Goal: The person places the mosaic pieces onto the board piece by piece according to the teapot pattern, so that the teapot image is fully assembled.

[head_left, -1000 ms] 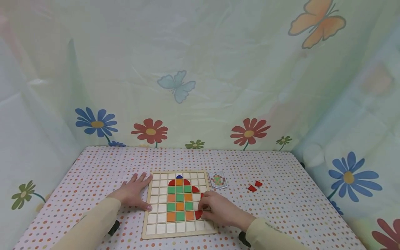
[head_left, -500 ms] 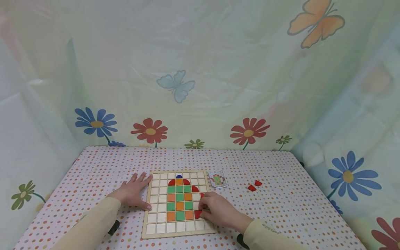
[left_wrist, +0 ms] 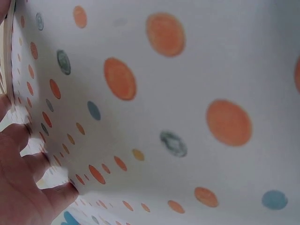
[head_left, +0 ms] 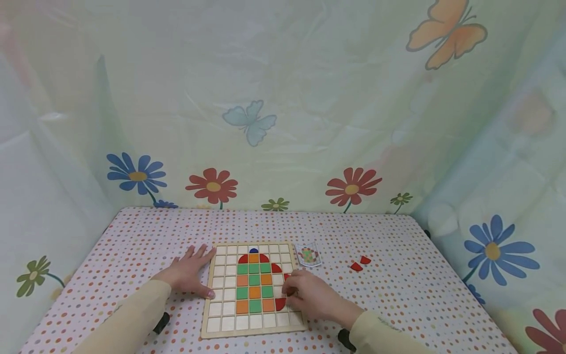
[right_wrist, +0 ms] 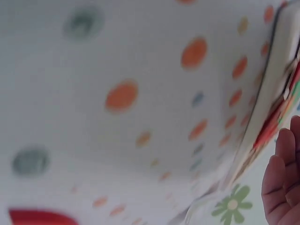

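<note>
A wooden grid board (head_left: 227, 323) lies on the table, with green and orange square tiles (head_left: 254, 292) in its middle cells. Red quarter-circle tiles (head_left: 276, 268) sit along the right side and top, and a blue half-round piece (head_left: 254, 250) is in the top row. My left hand (head_left: 187, 273) rests spread at the board's left edge, its thumb on the frame. Over the right part of the board is my right hand (head_left: 311, 295), its bent fingertips beside a red quarter-circle tile (head_left: 280, 304) lying in its cell. Nothing shows between those fingers; they partly cover another red tile.
A small picture card (head_left: 308, 254) lies just right of the board. Two loose red quarter-circle tiles (head_left: 360, 263) lie farther right on the dotted tablecloth (head_left: 398, 295). Behind the table hangs a flowered curtain (head_left: 283, 147).
My right fingertips have come off the lower red tile and moved slightly up and right, so more of the tile shows. My left hand has stayed in place.
</note>
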Demonstrator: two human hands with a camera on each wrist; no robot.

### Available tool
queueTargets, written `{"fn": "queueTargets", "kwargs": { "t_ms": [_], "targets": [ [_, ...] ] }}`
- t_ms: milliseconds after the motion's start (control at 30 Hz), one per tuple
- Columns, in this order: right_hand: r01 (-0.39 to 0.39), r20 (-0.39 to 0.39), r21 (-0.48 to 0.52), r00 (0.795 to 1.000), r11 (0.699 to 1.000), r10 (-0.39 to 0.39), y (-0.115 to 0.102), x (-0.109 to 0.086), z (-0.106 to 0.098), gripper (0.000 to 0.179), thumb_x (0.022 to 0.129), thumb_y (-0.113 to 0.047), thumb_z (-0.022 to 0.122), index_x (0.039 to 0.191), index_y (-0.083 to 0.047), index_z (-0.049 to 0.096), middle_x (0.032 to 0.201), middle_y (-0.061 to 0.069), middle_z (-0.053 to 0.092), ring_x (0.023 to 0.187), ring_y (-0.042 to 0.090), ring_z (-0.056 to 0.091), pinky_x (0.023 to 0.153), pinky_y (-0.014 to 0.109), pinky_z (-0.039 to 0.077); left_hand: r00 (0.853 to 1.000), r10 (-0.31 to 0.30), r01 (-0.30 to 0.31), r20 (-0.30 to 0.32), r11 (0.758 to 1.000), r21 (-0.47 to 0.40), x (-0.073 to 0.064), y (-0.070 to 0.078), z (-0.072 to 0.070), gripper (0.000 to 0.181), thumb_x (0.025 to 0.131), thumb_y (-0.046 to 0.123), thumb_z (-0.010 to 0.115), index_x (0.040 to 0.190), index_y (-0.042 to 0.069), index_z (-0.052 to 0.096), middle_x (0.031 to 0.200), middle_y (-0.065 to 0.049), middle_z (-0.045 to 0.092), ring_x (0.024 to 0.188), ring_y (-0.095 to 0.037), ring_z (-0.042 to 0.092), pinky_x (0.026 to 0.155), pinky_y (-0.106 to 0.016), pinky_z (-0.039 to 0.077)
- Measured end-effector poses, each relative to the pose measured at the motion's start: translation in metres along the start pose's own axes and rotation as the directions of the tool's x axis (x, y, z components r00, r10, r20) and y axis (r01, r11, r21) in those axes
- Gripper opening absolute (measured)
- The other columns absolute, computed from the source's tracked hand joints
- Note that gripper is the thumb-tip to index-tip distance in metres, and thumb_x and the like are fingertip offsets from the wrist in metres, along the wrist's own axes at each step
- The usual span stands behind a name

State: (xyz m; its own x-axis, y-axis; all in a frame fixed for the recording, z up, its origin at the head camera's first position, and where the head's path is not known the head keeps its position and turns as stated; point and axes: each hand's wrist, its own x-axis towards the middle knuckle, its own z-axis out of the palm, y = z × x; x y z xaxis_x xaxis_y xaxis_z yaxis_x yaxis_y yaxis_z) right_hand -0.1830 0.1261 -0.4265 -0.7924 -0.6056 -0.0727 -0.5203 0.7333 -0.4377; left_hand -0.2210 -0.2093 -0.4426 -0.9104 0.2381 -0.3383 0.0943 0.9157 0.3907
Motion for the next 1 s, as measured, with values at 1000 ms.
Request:
{"fn": "queueTargets", "kwargs": {
  "t_ms": [1000],
  "targets": [
    [-0.282, -0.050, 0.111, 0.956, 0.953, 0.289, 0.078, -0.074, -0.039, 0.009, 0.091, -0.017, 0.077, 0.098, -0.016, 0.073, 0.095, -0.007, 0.067, 0.088, 0.008, 0.061, 0.074, 0.026, 0.054, 0.998, 0.015, -0.015, 0.054, 1.000, -0.014, 0.001, -0.001, -0.007, 0.120, 0.067, 0.043, 0.094, 0.162, 0.010, 0.029, 0.169, -0.026, 0.013, 0.155, -0.055, 0.006, 0.117, -0.079, 0.013]
  ]
}}
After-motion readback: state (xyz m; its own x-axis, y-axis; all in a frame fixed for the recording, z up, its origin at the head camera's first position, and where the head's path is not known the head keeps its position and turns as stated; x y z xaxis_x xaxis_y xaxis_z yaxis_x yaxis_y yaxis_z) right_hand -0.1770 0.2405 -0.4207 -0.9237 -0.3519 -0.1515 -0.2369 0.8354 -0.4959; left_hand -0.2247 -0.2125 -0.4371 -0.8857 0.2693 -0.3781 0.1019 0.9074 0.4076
